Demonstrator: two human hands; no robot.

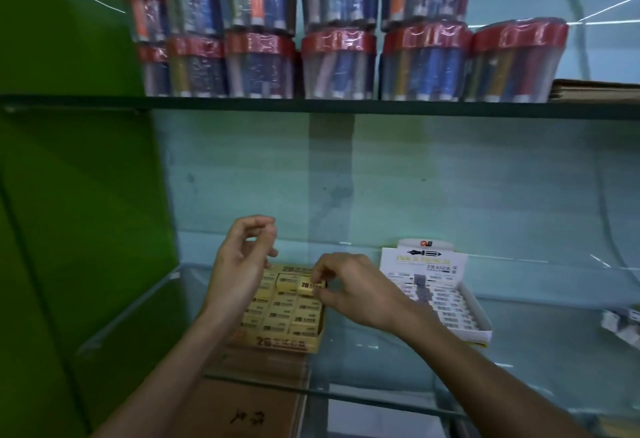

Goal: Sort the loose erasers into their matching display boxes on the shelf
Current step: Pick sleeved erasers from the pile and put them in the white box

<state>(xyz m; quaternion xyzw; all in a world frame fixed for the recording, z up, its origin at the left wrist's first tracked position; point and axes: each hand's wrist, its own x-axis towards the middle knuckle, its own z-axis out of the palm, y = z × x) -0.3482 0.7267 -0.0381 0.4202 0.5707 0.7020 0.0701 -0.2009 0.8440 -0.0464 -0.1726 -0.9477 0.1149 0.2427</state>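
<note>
A yellow display box (280, 342) marked 2B sits on the glass shelf (381, 351), filled with rows of yellow erasers. My right hand (349, 285) pinches one yellow eraser (311, 285) at the box's far right corner, just above the rows. Over the box's left side hovers my left hand (239, 264), fingers loosely curled and holding nothing. To the right stands a white display box (479, 333) with an upright header card, holding rows of white and grey erasers.
Stacked clear tubs of pens with red lids (339, 56) fill the glass shelf above. A green panel (69, 195) closes the left side. A brown carton (242, 410) lies below the shelf. Small white items (623, 326) sit at the far right edge.
</note>
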